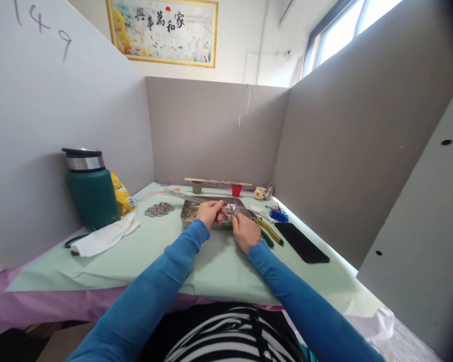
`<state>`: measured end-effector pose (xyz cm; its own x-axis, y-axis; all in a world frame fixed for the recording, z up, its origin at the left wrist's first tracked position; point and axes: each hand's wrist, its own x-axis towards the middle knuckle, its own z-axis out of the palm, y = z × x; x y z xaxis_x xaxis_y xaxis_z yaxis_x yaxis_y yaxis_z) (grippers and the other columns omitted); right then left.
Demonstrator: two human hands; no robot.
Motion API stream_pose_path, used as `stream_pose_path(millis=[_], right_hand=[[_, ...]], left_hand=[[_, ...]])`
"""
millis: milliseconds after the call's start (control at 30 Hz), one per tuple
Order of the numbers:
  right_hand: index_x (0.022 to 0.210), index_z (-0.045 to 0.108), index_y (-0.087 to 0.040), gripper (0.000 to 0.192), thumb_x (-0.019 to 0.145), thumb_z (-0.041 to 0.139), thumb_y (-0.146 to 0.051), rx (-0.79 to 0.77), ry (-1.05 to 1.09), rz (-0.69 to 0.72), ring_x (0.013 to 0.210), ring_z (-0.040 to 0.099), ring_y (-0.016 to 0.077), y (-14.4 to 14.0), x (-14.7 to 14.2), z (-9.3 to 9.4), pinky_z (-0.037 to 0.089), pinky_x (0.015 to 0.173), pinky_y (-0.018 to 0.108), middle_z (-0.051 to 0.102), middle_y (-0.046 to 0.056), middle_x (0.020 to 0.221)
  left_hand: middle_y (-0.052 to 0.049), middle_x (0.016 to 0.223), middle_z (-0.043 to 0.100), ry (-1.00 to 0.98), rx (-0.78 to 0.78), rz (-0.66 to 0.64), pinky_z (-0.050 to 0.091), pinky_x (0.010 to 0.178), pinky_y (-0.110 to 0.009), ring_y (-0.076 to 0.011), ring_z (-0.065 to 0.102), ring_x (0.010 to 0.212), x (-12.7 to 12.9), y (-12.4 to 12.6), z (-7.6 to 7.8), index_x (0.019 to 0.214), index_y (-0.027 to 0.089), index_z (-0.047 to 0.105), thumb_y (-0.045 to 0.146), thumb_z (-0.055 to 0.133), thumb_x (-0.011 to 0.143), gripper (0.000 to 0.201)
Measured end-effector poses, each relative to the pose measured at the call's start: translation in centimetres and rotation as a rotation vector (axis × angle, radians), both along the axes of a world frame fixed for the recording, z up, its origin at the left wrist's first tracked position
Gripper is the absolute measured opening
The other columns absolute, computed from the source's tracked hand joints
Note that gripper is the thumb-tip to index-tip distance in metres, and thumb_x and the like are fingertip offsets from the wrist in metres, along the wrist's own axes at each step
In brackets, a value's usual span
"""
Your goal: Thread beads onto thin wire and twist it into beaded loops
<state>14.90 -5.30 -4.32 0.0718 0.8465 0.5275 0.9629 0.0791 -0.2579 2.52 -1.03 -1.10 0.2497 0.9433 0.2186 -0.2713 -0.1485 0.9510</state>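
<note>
Partition [79,100] “149”, picture [162,35] “家和萬事興”; left hand [210,213] pinched on something tiny [225,204], right hand [246,232] around metal tool [232,209]

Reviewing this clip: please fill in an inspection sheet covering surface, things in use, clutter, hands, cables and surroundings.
Surface: pale green cloth, creased in places.
Things in use: metal tray with small bead-like pieces; bundle of thin wires reaching over its left side.
Clutter: green flask, yellow packet and white tissue at left; pliers, black phone-like slab and blue tuft at right.
Hands: left hand at the tray, fingertips together, its hold unclear; right hand holds a slim silvery item.
Cables: thin pale strand on the back partition; cannot tell whether it is a cable.
Surroundings: side partitions, framed picture, window upper right.
</note>
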Motion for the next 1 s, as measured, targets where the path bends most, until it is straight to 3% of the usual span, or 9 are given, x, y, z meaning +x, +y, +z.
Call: stream_pose_path(millis=[133,333,667,833,1000], right_hand=[[0.087,0.056,-0.018,0.031,0.094,0.03,-0.035,0.025,-0.003,0.006,0.081,0.06,0.0147,-0.16,0.02,0.07,0.03,0.061,0.025,0.065,0.006,0.089],[0.086,0.055,-0.019,0.029,0.093,0.031,-0.034,0.043,-0.004,0.023,0.081,0.06,0.0146,-0.27,-0.02,0.05,0.03,0.061,0.025,0.065,0.005,0.089],[0.09,0.056,-0.019,0.028,0.093,0.031,-0.032,0.022,-0.015,0.023,0.082,0.059,0.0147,-0.23,0.16,0.02,0.032,0.062,0.024,0.065,0.006,0.091],[0.09,0.056,-0.018,0.027,0.093,0.032,-0.032,0.022,-0.016,0.022,0.08,0.059,0.0148,-0.17,0.18,-0.01,0.031,0.062,0.024,0.065,0.006,0.091],[0.088,0.055,-0.019,0.027,0.093,0.032,-0.032,0.035,-0.01,0.032,0.08,0.059,0.0146,-0.39,0.12,0.09,0.03,0.061,0.025,0.065,0.005,0.089]], left_hand=[[0.002,0.051,0.053,-0.014,-0.037,-0.064,0.03,0.033,-0.019,-0.0037,0.038,0.031,-0.19,-0.24,0.32,0.079,0.007,0.059,0.028,0.056,0.08,0.021],[0.0,0.05,0.054,0.046,-0.038,-0.062,0.03,0.032,-0.02,-0.0041,0.039,0.031,0.08,-0.63,0.45,0.06,0.01,0.052,0.022,0.052,0.082,0.025],[0.0,0.054,0.055,0.054,-0.032,-0.107,0.03,0.032,-0.021,-0.0041,0.037,0.03,-0.02,-0.4,0.22,0.063,0.01,0.053,0.03,0.058,0.078,0.025],[0.0,0.055,0.055,-0.014,-0.073,-0.174,0.031,0.032,-0.021,-0.0048,0.038,0.032,-0.2,-0.12,0.08,0.066,0.01,0.053,0.025,0.055,0.079,0.019],[-0.001,0.056,0.055,-0.03,-0.073,-0.16,0.031,0.032,-0.021,-0.0047,0.039,0.033,-0.26,-0.26,0.2,0.066,0.01,0.053,0.02,0.051,0.08,0.018]])
